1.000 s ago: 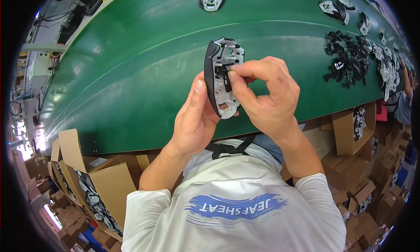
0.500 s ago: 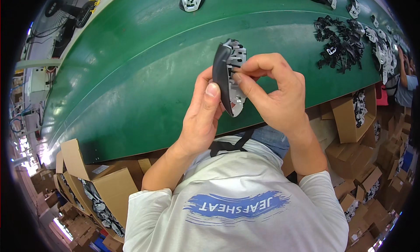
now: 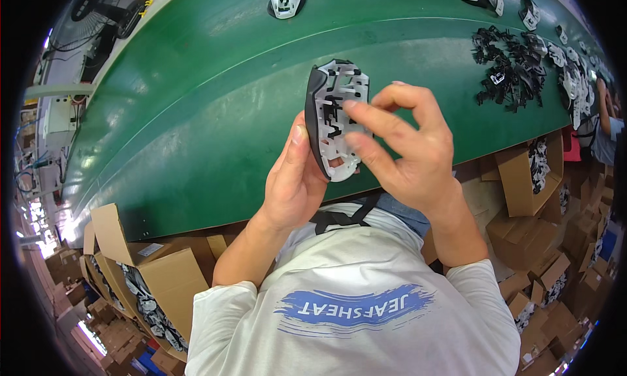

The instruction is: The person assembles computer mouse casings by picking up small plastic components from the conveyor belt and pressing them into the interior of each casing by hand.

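Note:
My left hand [image 3: 292, 180] is closed around the left side of a plastic shell [image 3: 323, 147], shaped like a computer mouse cover, above the green table. Its outside is black, and the pale inside with ribs and posts faces up and to the right. A thin black plastic piece [image 3: 332, 115] lies within that pale inside. My right hand [image 3: 411, 138] is at the shell's right edge, its thumb and index finger apart and slightly blurred. The index fingertip reaches over the inner side; whether it touches is unclear. Nothing shows between those fingers.
The green table [image 3: 228, 115] curves across the view. A black-and-white shell [image 3: 287, 0] sits at its far side; a heap of black plastic parts [image 3: 513, 69] and pale shells [image 3: 575, 82] lie right. Cardboard boxes [image 3: 173, 284] of parts stand below. Another person [image 3: 607, 125] is at far right.
The shell has turned so that more of its pale inside shows. My right thumb and index finger have gone from a pinch inside it to spread apart.

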